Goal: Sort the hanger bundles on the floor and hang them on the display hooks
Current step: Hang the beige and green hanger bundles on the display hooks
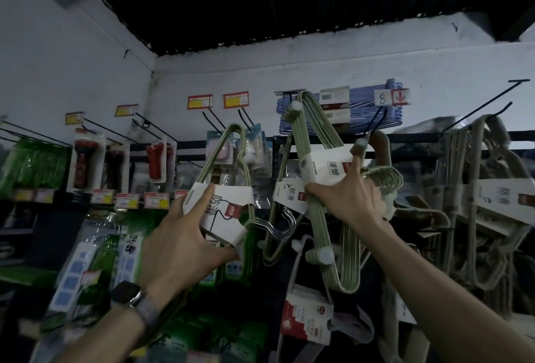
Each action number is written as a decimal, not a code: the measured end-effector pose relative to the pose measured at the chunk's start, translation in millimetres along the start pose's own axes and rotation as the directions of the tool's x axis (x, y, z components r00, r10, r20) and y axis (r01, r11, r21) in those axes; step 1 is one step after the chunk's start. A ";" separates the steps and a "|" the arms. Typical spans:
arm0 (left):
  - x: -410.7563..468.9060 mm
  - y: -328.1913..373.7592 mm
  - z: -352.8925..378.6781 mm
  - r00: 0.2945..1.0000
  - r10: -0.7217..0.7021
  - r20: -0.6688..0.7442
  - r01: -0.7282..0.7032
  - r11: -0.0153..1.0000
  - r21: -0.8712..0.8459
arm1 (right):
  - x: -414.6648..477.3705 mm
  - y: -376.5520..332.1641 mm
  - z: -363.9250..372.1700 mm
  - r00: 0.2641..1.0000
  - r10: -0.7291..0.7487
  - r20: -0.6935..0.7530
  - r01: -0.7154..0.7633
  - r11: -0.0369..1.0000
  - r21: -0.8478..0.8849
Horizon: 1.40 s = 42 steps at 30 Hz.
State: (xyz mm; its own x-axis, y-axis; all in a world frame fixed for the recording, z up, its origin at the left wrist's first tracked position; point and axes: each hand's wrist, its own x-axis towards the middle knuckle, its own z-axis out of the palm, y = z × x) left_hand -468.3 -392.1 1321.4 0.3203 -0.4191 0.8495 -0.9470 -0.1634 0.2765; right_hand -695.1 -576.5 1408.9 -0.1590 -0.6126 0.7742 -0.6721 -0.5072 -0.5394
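My left hand (185,235) grips a bundle of thin green wire hangers (228,160) by its white paper band, held up at centre-left. Gripping a thicker bundle of green coated hangers (315,137) at its white band is my right hand (350,197), with the index finger stretched up toward a black display hook (376,122). That bundle's curved hook ends sit just right of my fingers, below the display hook. Another banded green bundle (286,189) hangs between my two hands.
Blue hangers (362,113) hang high on the wall behind. Beige hanger bundles (477,189) fill hooks at the right, under an empty long hook (492,105). Packaged torches (84,160) and green packets (31,165) hang at the left. Red-and-white packs (307,319) hang below.
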 end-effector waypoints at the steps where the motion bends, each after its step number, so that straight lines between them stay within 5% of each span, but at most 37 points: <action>1: 0.1 -0.1 0.1 1.000 -0.003 -0.005 0.003 1.000 0.002 | -1.1 -2.1 3.7 1.000 -0.002 -0.010 0.002 1.000 0.018; 19: -14.9 -7.1 6.5 0.999 -0.027 0.016 0.028 0.999 -0.039 | 5.5 -34.4 50.5 0.943 0.099 0.319 -0.111 0.994 0.020; 24: -27.5 -5.1 16.9 0.998 -0.040 0.047 0.044 0.995 -0.088 | 15.3 -11.8 66.0 0.924 0.015 0.382 -0.101 0.973 0.206; 29: -36.5 1.8 35.9 0.997 -0.040 0.059 0.044 0.997 -0.063 | 25.9 1.4 49.2 0.940 -0.069 0.333 -0.001 0.978 0.206; 42: -30.3 23.6 44.8 0.988 -0.157 0.012 0.157 0.987 -0.031 | 55.0 12.2 13.6 0.838 -0.380 0.392 0.207 0.885 0.416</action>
State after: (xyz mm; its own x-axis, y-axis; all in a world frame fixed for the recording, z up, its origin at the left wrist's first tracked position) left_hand -499.3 -423.3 1282.1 0.4652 -0.3987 0.7903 -0.8851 -0.1996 0.4204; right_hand -702.2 -624.6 1440.4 0.4057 -0.5577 0.7241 -0.3272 -0.8284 -0.4547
